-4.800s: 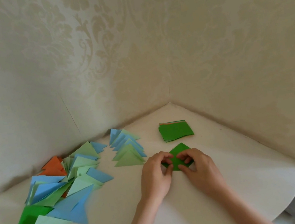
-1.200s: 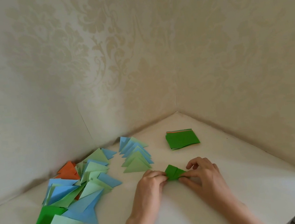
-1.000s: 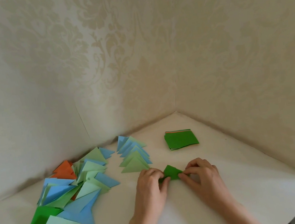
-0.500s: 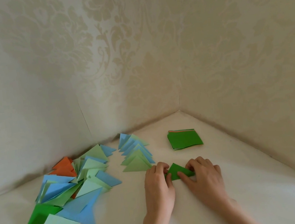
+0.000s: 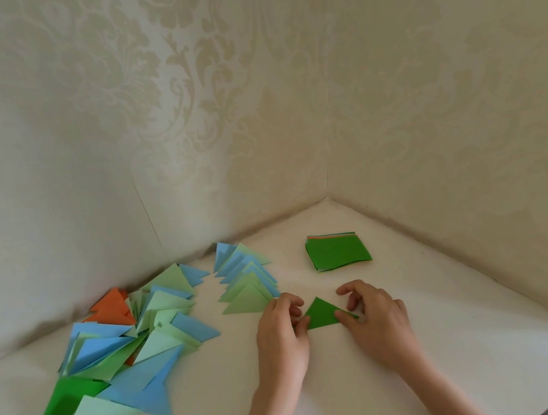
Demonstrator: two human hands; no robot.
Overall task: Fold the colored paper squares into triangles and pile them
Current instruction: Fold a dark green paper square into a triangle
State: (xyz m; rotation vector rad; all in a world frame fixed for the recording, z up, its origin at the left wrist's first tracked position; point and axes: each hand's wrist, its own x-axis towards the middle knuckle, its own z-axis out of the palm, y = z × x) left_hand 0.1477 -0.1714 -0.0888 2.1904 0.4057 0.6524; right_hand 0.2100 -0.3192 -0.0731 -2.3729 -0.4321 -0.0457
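Note:
A small dark green folded triangle (image 5: 321, 314) lies flat on the white table between my hands. My left hand (image 5: 281, 335) pinches its left corner with thumb and curled fingers. My right hand (image 5: 378, 320) pins its right corner with the thumb, fingers curled above it. A stack of unfolded squares (image 5: 337, 251), green on top, sits behind the hands. A neat pile of small folded triangles (image 5: 245, 279), blue and light green, lies just left of my left hand.
A loose heap of larger folded triangles (image 5: 121, 350), blue, light green, orange and dark green, covers the table's left side. Patterned walls meet in a corner behind the table (image 5: 454, 340). The table's curved front edge runs below my wrists.
The green paper went from a half-folded piece to a small flat triangle. My hands have spread apart to its two corners, uncovering it.

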